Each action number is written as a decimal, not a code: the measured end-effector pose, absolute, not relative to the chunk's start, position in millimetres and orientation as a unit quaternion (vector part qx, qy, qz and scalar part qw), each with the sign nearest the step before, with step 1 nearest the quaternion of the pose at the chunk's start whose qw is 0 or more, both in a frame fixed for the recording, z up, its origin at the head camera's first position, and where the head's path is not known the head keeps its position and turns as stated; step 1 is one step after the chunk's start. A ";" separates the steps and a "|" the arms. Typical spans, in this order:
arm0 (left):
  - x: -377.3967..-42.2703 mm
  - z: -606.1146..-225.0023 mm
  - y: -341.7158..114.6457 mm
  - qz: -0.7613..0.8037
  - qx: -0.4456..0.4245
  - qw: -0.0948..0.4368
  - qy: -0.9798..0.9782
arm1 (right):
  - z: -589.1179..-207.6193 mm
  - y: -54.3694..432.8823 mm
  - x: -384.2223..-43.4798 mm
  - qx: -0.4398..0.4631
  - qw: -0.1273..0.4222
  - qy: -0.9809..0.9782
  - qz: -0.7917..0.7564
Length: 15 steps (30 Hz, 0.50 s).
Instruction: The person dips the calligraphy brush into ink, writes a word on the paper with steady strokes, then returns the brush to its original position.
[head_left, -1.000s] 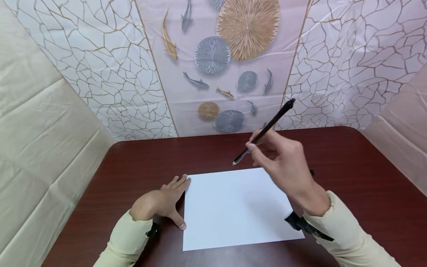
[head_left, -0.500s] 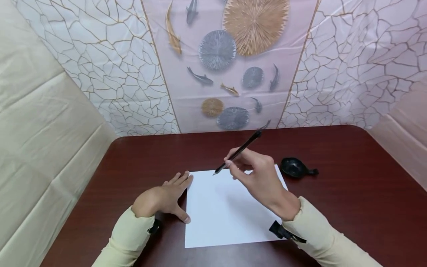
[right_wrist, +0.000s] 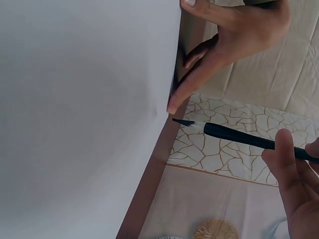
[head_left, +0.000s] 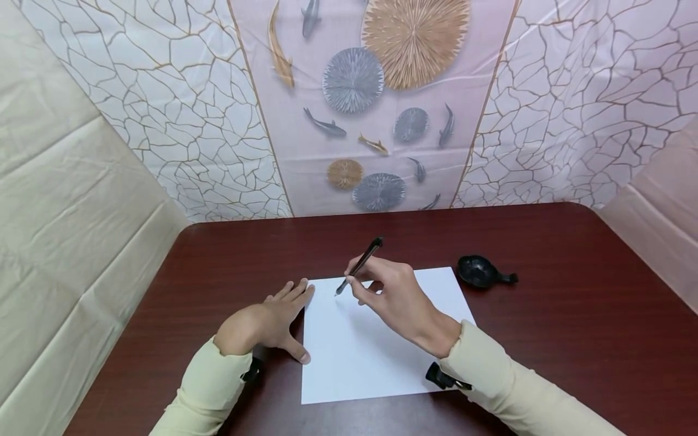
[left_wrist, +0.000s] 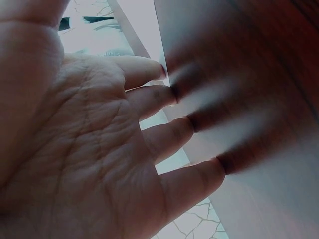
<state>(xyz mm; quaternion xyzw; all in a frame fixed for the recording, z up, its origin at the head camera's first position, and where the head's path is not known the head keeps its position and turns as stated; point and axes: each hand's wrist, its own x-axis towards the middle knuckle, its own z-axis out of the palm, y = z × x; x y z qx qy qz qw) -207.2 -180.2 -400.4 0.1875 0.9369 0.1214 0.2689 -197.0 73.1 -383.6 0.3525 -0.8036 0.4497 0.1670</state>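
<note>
A sheet of white paper lies on the dark red table. My left hand rests at its left edge, fingers spread and straight; in the left wrist view those fingertips touch the tabletop. Between thumb and fingers, my right hand pinches a calligraphy brush by its dark handle, slanted with the tip down and to the left. That tip is close over the paper's upper left part. The right wrist view shows the brush with pale bristles that end in a dark point.
A small black dish with a stub handle stands just off the paper's upper right corner. Behind the table hangs a patterned cloth with fish and round motifs. Beige cloth closes off the left side.
My right hand has carried the brush left and down from above the paper's far edge to its upper left part. The black dish has come into view. My left hand has stayed put.
</note>
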 end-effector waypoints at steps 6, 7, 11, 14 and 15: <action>-206.6 -400.9 -180.4 0.123 0.187 0.267 0.937 | -387.3 70.4 -201.3 0.358 0.166 -0.804 0.445; -206.6 -401.0 -180.4 0.123 0.188 0.266 0.937 | -388.1 70.2 -202.0 0.359 0.167 -0.804 0.444; -206.7 -401.3 -181.0 0.123 0.187 0.266 0.937 | -389.6 69.5 -204.4 0.360 0.167 -0.804 0.444; -206.8 -400.8 -180.9 0.122 0.187 0.267 0.938 | -390.8 69.2 -206.1 0.359 0.165 -0.804 0.445; -206.8 -400.5 -180.8 0.121 0.187 0.267 0.938 | -391.2 69.3 -206.5 0.358 0.165 -0.804 0.445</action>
